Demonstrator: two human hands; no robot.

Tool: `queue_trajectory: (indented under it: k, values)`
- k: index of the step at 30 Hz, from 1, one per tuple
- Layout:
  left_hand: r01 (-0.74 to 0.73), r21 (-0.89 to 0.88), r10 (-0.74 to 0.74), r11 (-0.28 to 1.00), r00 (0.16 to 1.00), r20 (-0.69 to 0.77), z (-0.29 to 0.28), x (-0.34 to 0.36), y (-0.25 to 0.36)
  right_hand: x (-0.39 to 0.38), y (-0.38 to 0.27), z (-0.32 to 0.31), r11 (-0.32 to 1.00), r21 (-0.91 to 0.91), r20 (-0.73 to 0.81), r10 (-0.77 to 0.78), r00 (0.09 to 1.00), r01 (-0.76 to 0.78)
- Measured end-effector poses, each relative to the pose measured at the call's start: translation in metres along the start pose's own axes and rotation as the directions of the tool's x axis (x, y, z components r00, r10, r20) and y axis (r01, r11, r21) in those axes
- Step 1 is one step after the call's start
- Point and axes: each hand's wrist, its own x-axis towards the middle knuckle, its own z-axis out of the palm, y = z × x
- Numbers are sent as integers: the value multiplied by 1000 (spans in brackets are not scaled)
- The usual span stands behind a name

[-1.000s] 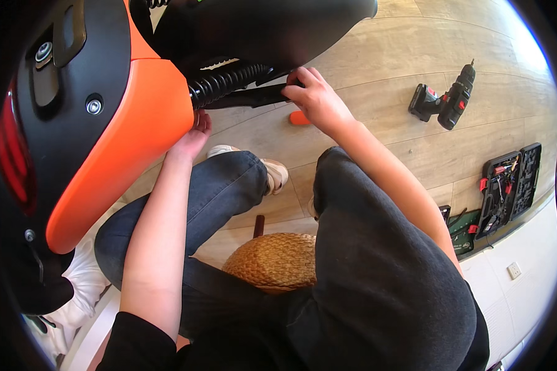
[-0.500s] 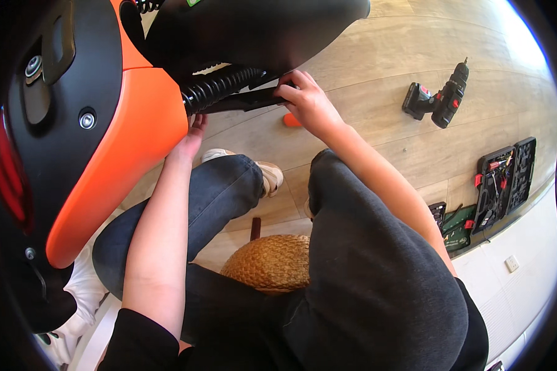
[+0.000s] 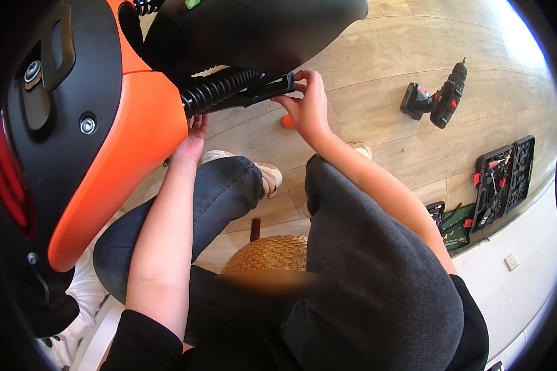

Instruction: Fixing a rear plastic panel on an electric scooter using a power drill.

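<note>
Black bar [image 3: 267, 93] ends between right fingers [image 3: 312, 78].

Two bare forearms reach forward. The left forearm [image 3: 161, 241] runs nearly straight ahead, its inner side showing; the left hand [image 3: 192, 141] points away, fingers slightly curled, fingertips partly hidden, so its grip is hard to judge. The right forearm [image 3: 383, 188] slants inward to the right hand [image 3: 291, 86], thumb and forefinger parted, remaining fingers bent.
</note>
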Motion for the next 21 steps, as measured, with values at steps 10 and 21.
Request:
queue_trajectory:
  k: [10,21]
  values:
    - [78,-214,-60,974,994,87,8,-3,-9,13,-4,-1,986,74,3,150,989,-150]
    - [-21,-152,32,988,997,67,2,0,-19,29,-11,-8,967,206,112,127,986,-148]
